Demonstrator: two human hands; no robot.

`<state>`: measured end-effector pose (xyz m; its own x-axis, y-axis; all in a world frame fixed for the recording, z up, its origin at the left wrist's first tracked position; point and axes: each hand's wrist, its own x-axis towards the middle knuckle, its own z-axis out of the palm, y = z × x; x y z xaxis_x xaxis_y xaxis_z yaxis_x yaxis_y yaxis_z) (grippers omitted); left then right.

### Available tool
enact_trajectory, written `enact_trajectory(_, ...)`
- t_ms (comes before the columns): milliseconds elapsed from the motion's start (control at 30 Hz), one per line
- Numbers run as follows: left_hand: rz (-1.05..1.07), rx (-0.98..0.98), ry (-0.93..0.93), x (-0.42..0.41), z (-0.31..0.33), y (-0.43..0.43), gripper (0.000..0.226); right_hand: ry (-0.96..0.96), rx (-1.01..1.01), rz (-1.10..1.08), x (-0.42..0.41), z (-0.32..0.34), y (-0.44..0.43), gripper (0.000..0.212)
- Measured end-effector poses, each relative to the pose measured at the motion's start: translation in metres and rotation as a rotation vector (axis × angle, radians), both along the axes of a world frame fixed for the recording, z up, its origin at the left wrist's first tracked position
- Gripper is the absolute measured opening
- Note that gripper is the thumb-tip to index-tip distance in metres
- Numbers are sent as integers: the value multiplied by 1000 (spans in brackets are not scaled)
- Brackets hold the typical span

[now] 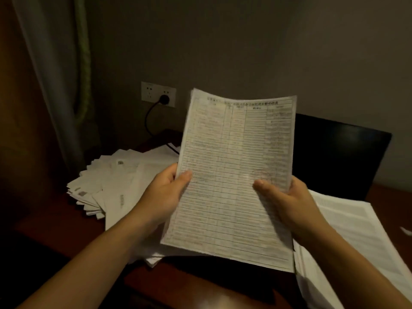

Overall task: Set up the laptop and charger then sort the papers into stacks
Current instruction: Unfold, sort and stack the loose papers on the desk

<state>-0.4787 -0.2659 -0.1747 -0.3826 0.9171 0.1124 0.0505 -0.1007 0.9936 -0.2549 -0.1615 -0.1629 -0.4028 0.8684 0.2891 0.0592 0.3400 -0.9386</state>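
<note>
left grip (165, 195) and right grip (289, 201) pinch the side edges of the upright printed form (236, 141), with the fanned pile (107, 181) toward the tabletop's (55, 219) left edge and the flat stack (356, 230) toward its right.

— Where is the sheet (236, 175)?
— Upright above the desk (66, 228), printed with a ruled table. The left hand (165, 195) pinches its left edge, the right hand (287, 201) its right edge.
— And the other papers?
— A loose, fanned pile (100, 186) lies at the left, and a squarer stack (356, 230) at the right.
— The laptop (338, 157)?
— It stands open and dark behind the sheet, partly hidden. The charger plug (164, 99) sits in the wall socket (151, 92), and its cable (148, 121) curves down.
</note>
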Motion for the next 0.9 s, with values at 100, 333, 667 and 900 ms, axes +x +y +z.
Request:
enact_trajectory(100, -61, -5, -71, 30, 3, 14, 23, 4, -121, -39, 35, -5, 1, 23)
enact_trajectory(333, -177, -106, -53, 116, -15, 52, 24, 10, -297, -123, 118, -10, -6, 24)
enact_trajectory(667, -276, -55, 371, 184, -31, 87, 60, -368, -107, -588, 224, -33, 7, 43)
enact_trajectory(900, -149, -18, 936, 205, -41, 99, 37, -693, 122, -615, 241, -44, 22, 31)
